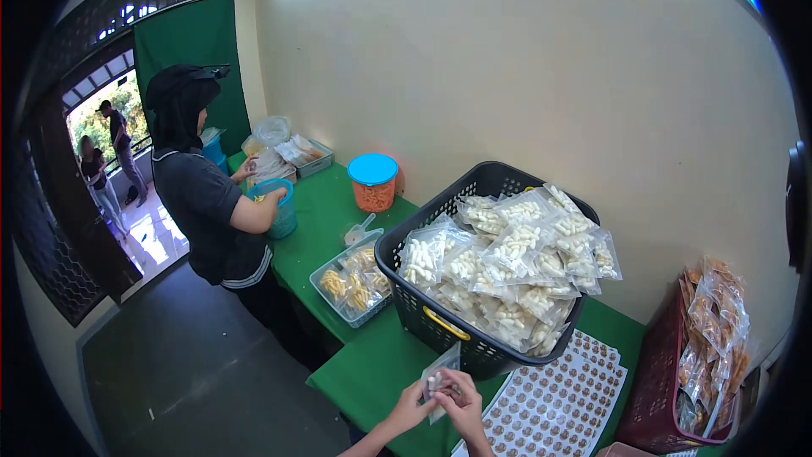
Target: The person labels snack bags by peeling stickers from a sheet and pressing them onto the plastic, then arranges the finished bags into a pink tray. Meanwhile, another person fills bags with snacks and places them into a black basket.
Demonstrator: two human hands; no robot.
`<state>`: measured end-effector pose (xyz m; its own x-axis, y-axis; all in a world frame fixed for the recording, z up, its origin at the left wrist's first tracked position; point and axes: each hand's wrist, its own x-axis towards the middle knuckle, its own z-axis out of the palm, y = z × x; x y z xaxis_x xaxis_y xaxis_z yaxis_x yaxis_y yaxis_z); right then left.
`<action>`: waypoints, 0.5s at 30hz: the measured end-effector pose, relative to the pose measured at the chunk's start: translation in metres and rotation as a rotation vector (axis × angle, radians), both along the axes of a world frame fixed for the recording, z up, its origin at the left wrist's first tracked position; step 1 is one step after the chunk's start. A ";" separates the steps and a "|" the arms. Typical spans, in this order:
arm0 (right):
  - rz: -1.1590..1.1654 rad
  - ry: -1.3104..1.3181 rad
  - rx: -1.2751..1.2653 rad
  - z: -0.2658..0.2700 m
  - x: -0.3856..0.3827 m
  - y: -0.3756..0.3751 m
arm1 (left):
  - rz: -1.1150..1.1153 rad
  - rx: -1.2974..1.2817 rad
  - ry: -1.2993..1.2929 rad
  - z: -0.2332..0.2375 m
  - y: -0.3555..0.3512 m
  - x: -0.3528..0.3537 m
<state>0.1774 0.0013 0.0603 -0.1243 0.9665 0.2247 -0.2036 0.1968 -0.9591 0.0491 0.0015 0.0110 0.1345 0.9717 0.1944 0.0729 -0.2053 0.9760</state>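
Close to the table's front edge, my left hand (410,409) and my right hand (464,406) are closed together on a small clear plastic bag (448,360). A few white pieces show inside it between my fingers; its lower part is partly covered by them. Just beyond my hands stands a large black basket (433,323), heaped with similar clear bags of white finger-shaped snacks (516,244). Sheets of round brown stickers (550,402) lie to the right of my right hand, partly under the basket.
A clear tray (359,318) of bagged yellow snacks and an orange tub with a blue lid (373,171) stand left of the basket. A maroon basket (658,372) of filled bags is at right. A co-worker (203,195) reaches into a blue-green container (285,222).
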 end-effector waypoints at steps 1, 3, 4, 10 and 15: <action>-0.084 0.086 -0.011 0.000 -0.003 0.002 | -0.030 -0.090 0.038 0.003 0.004 -0.004; -0.109 0.159 -0.085 -0.001 -0.004 0.005 | -0.069 -0.085 0.142 0.011 0.008 -0.013; -0.121 0.194 -0.124 -0.003 -0.003 0.006 | -0.088 -0.084 0.192 0.022 0.010 -0.018; 0.151 -0.138 -0.275 -0.026 0.010 0.009 | -0.031 -0.356 -0.580 0.034 0.030 -0.054; 0.281 -0.148 -0.409 -0.038 0.004 0.008 | -0.109 -0.673 -0.420 0.008 0.021 -0.064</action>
<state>0.1816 0.0090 0.0218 -0.3937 0.8961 -0.2047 -0.0505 -0.2435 -0.9686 -0.0149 0.0223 0.0190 0.2814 0.8840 -0.3734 -0.3148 0.4526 0.8343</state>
